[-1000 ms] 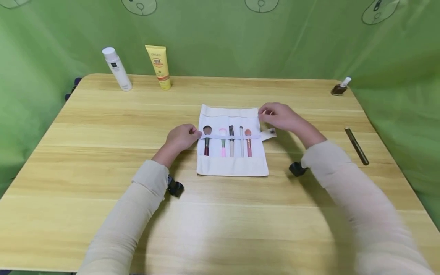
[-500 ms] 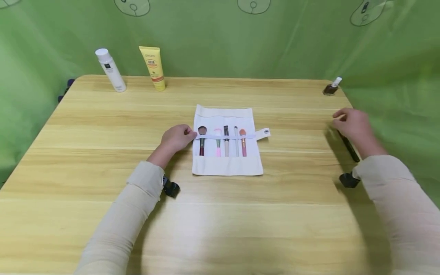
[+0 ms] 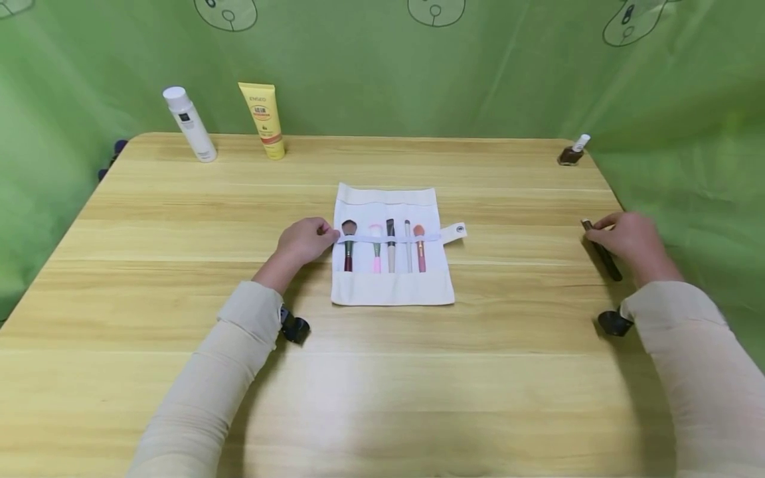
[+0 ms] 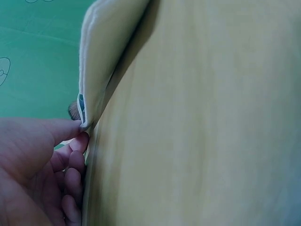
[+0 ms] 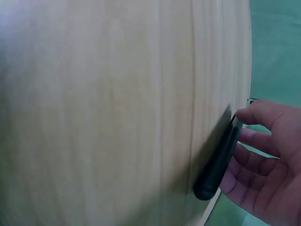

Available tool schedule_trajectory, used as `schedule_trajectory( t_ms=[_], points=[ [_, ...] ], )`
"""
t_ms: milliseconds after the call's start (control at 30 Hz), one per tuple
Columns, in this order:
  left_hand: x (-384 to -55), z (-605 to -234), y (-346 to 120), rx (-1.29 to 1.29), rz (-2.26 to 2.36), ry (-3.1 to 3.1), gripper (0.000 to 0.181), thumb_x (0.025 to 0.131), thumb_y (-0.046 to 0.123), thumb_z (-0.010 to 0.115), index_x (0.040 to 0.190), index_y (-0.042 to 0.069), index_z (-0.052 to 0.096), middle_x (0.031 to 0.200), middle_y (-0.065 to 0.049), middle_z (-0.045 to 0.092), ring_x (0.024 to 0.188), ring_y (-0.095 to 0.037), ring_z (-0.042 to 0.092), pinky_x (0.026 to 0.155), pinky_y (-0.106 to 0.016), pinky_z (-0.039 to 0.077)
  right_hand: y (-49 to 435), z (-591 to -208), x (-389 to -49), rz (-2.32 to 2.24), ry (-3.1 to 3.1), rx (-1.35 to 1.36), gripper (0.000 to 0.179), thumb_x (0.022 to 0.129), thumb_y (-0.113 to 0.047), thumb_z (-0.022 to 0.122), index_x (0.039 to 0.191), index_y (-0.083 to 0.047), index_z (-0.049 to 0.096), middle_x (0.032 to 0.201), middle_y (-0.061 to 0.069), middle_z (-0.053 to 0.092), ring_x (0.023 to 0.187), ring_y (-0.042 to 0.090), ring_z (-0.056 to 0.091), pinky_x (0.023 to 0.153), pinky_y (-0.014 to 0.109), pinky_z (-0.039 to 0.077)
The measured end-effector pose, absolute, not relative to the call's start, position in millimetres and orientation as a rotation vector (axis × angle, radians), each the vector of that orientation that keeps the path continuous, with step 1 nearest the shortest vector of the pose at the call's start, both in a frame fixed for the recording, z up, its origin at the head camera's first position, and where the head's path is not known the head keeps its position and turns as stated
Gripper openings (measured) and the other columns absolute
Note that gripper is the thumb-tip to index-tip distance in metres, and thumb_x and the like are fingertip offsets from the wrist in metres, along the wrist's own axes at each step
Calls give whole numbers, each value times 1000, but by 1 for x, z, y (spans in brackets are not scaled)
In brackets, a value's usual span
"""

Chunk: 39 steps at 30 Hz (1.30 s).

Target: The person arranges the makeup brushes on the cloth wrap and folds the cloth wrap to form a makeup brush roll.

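Observation:
A white cloth brush roll (image 3: pixel 392 289) lies unrolled in the middle of the table, with several makeup brushes (image 3: pixel 420 255) tucked under its band. My left hand (image 3: pixel 305 240) pinches the roll's left edge between thumb and index finger; in the left wrist view, that cloth edge (image 4: pixel 101 61) stands raised at the fingertips. Over at the table's right side, my right hand (image 3: pixel 630 239) pinches a dark, pen-shaped stick (image 3: pixel 605 260) near its light-tipped far end. The right wrist view shows the stick's black, rounded near end (image 5: pixel 209 183) and a silvery part by the thumb.
At the back left stand a white bottle (image 3: pixel 191 126) and a yellow squeeze tube (image 3: pixel 263 119). A dark nail polish bottle (image 3: pixel 570 155) sits in the back right corner. The roll's snap strap (image 3: pixel 454 232) sticks out to the right. Green curtain (image 3: pixel 358 73) hangs behind the table.
My right hand has left the roll's right edge, moved right to the dark stick and taken hold of it. The strap lies spread flatter. My left hand stays at the roll's left edge.

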State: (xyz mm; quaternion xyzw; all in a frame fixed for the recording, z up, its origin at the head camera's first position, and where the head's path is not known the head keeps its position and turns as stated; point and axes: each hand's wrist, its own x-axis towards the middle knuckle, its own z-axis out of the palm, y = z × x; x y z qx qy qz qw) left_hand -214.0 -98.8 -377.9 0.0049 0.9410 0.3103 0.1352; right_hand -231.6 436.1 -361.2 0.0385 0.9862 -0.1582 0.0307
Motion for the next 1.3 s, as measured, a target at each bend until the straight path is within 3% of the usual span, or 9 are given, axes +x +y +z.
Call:
schedule_trajectory(
  t_ms=[367,700,933,1300],
  points=[
    [-213,-378,-100,2,899,2720,28,94,38,49,91,11,56,77,-4,50,72,-21,46,63,-30,33,430,-358,-231,-451,3061,88,34,83,-24,62,96,8,61,78,21,59,73,35,50,58,36,36],
    [-213,-378,-101,-1,899,2726,28,94,38,49,91,11,56,77,-4,50,72,-21,46,63,-30,33,415,-349,-235,-529,3036,132,39,86,-30,60,105,5,57,90,27,58,65,28,56,49,34,42],
    [-214,-380,-102,2,895,2732,28,94,38,49,90,11,56,78,-4,51,72,-21,46,63,-30,33,377,-338,-241,-648,3070,100,37,86,-26,61,106,5,58,94,29,58,57,21,57,49,34,45],
    [-216,-382,-99,18,890,2733,28,94,39,49,90,12,56,77,-4,51,72,-21,47,63,-30,34,305,-318,-252,-918,3115,67,39,86,-27,64,112,2,59,90,21,60,53,15,57,47,25,47]
  ],
)
